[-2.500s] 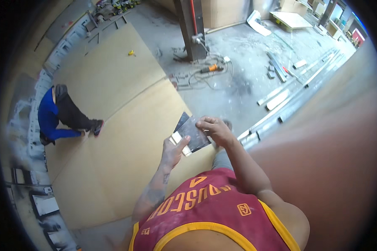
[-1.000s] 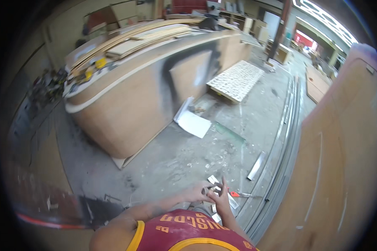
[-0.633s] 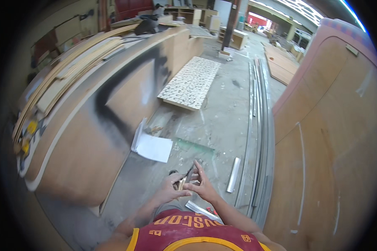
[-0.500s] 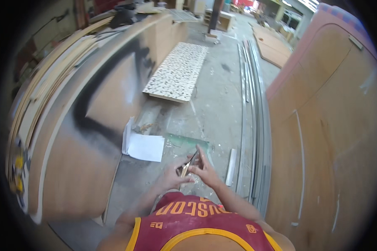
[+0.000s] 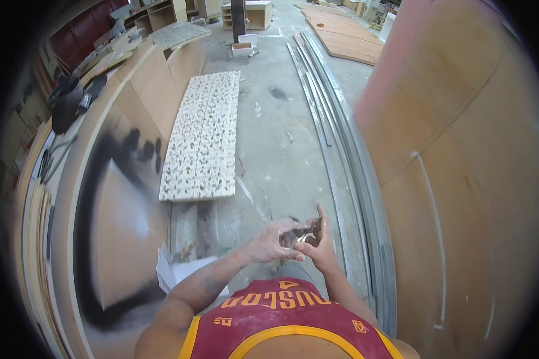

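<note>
My left hand (image 5: 271, 242) and my right hand (image 5: 321, 245) meet in front of my chest, just above my red and yellow jersey. Between them they pinch a small thin metallic piece (image 5: 306, 232) that stands slanted between the fingertips. The left fingers curl over its lower end, and the right hand backs it with the fingers raised. What the piece is stays too small to tell. Below the hands lies a dusty concrete floor (image 5: 269, 143).
A speckled white panel (image 5: 202, 137) lies flat on the floor ahead to the left. Long metal rails (image 5: 335, 137) run along the floor to the right, beside a tall curved plywood wall (image 5: 461, 167). A curved plywood form with black spray marks (image 5: 111, 197) stands on the left, white paper (image 5: 179, 272) at its foot.
My view has swung around the workshop from a plywood floor to this concrete aisle. The hands have stayed together in front of my chest, holding the small piece throughout.
</note>
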`<state>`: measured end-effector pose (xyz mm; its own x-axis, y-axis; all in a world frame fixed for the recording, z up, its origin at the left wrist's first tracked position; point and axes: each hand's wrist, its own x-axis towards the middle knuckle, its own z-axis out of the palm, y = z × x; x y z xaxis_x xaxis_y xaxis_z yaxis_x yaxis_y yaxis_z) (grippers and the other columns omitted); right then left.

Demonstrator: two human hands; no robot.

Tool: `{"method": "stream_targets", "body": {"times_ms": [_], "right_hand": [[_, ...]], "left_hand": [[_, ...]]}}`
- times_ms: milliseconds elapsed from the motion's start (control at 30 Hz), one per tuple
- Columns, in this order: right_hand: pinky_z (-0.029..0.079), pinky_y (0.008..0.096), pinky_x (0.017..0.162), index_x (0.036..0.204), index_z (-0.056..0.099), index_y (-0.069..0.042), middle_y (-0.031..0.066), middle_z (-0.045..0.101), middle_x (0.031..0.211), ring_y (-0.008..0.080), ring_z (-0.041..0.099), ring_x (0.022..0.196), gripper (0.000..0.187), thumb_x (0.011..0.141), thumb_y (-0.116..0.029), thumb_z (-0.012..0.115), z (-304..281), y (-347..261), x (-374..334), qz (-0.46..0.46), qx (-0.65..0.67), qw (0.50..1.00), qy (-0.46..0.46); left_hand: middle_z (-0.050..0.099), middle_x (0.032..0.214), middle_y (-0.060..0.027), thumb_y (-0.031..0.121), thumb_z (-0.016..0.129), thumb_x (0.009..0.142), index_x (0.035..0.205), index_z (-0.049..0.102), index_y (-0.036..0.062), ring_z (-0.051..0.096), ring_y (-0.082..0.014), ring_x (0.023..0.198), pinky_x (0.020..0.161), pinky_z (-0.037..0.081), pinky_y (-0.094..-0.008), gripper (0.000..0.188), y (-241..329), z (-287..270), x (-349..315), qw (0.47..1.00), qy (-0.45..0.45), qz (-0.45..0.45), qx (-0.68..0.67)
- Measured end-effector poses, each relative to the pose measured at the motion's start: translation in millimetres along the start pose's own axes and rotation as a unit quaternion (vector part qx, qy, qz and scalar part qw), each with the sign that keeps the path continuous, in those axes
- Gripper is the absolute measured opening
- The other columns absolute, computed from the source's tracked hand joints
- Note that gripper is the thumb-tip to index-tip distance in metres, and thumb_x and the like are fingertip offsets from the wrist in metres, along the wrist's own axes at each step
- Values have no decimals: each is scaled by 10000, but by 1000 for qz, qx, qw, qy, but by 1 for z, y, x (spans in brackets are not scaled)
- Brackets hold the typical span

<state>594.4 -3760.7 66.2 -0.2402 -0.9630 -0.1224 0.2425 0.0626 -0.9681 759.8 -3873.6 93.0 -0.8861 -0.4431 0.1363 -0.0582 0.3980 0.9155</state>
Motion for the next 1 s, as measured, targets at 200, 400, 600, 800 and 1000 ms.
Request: {"method": "stream_targets", "body": {"times_ms": [200,400,600,800,1000], "right_hand": [[454,394,997,1605,100,-60,111,473,1310,242,530,1193,1313,650,-502,884,-57,-28,227,-14,17,995,-98],[377,448,1131,1595,173,-58,221,343,1567,303,486,1338,1026,766,-415,662,-101,-62,463,81,379,909,-156],[458,437,1067,1483,381,12,183,545,1382,265,580,1234,741,854,-290,630,-109,-127,654,93,421,895,-111],[510,398,1014,1336,508,3,143,636,1215,244,645,1114,422,933,-33,628,-134,-170,830,39,301,952,35],[504,424,1022,1281,529,1,124,636,1217,252,638,1126,352,951,-82,617,-190,-238,961,-126,166,970,124]], "left_hand": [[667,866,4,246,788,861,1333,603,38,609,-84,748,666,494,-245,549,-76,-91,151,959,68,-174,-212],[680,856,-21,171,680,909,1025,686,-11,614,-77,720,634,487,-251,216,-136,-240,283,901,341,-230,-142],[689,949,-44,138,648,930,1117,650,-38,652,-96,808,703,522,-259,257,-198,-348,417,822,438,-101,-351],[675,1083,-43,156,617,973,1253,604,-25,633,-111,1009,888,498,-282,334,-283,-455,581,832,360,-103,-410],[657,1017,8,269,632,985,1273,610,-17,565,-53,909,786,464,-245,407,-328,-562,764,897,273,-97,-334]]}}
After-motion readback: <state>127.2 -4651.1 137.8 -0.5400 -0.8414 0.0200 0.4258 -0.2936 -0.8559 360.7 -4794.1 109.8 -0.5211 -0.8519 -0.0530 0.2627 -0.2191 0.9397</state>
